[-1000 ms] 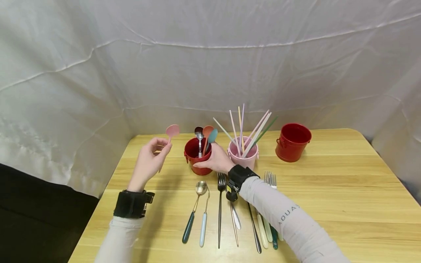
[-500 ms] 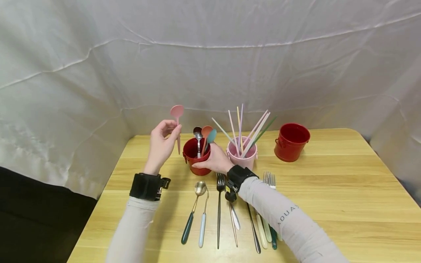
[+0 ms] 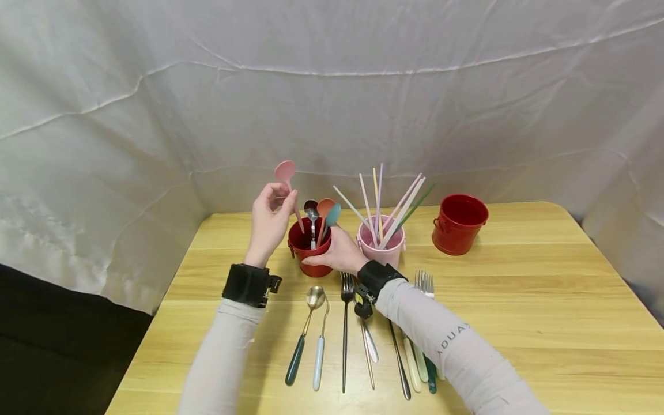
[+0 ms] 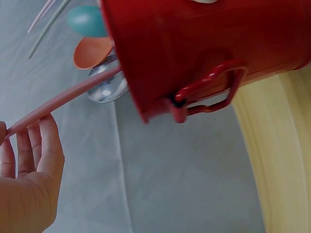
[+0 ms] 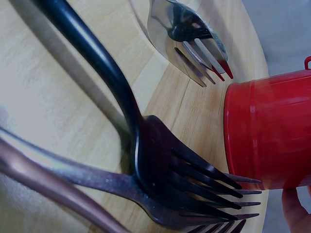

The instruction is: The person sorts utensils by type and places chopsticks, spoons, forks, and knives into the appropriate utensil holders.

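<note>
My left hand [image 3: 282, 199] pinches a pink spoon [image 3: 286, 172] by the handle, bowl end up. The handle slants down to the rim of a small red bucket [image 3: 310, 249]. In the left wrist view the pink spoon handle [image 4: 63, 99] runs from my fingers [image 4: 46, 145] to the red bucket [image 4: 209, 48]. A teal spoon [image 3: 333, 214], an orange spoon [image 3: 326, 207] and a silver spoon [image 3: 313, 208] stand in that bucket. My right hand [image 3: 332, 253] grips the bucket from its right side, and one fingertip [image 5: 296, 213] shows beside the bucket wall [image 5: 267, 131].
A pink bucket [image 3: 383, 246] of coloured chopsticks stands right of the held bucket, and another red bucket [image 3: 459, 225] stands further right. Several spoons and forks lie in a row on the wooden table [image 3: 519, 300], among them a black fork [image 5: 194, 179]. White cloth hangs behind.
My left hand has carried the pink spoon up and to the right, from beside the red bucket to its rim. The right hand has stayed on the bucket.
</note>
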The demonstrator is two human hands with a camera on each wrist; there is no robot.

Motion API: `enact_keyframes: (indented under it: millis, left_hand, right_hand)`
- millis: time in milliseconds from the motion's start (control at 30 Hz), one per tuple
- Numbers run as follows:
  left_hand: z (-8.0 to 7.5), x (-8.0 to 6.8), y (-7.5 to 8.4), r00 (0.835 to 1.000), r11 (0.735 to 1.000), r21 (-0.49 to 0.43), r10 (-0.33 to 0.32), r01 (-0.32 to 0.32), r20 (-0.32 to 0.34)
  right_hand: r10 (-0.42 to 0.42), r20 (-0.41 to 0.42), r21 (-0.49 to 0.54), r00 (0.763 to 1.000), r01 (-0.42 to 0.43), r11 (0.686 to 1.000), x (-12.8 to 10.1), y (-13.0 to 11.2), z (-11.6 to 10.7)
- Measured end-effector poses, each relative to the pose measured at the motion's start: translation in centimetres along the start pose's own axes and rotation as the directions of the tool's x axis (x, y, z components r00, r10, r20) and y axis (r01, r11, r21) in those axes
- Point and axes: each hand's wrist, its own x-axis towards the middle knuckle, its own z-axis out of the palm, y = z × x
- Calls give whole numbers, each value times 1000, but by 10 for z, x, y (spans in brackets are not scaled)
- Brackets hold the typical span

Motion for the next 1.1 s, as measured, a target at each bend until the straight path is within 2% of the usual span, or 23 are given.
enact_keyframes:
  millis: [133, 267, 400, 567, 900, 1100]
  left_hand:
    - [-1, -4, -6, 997, 994, 88, -73, 69, 32]
    - [-6, -10, -16, 986, 976, 166, -155, 142, 68]
    - [-12, -16, -25, 981, 965, 200, -183, 167, 62]
    - [-19, -26, -33, 983, 953, 263, -174, 153, 60]
    - [-37, -48, -44, 970, 918, 363, -214, 159, 115]
    - [-45, -64, -45, 965, 895, 429, -210, 125, 157]
  right_hand:
    - [1, 0, -10, 1000, -1, 1000, 1, 0, 0]
    - [-5, 8, -6, 1000, 5, 1000, 2, 0, 0]
    - [-19, 6, 6, 1000, 19, 1000, 1, 1, -1]
    - [-30, -5, -20, 1000, 30, 999, 1, 2, -1]
    - [-30, -19, -26, 999, 29, 999, 1, 3, 0]
    - [-20, -22, -29, 1000, 19, 999, -1, 1, 2]
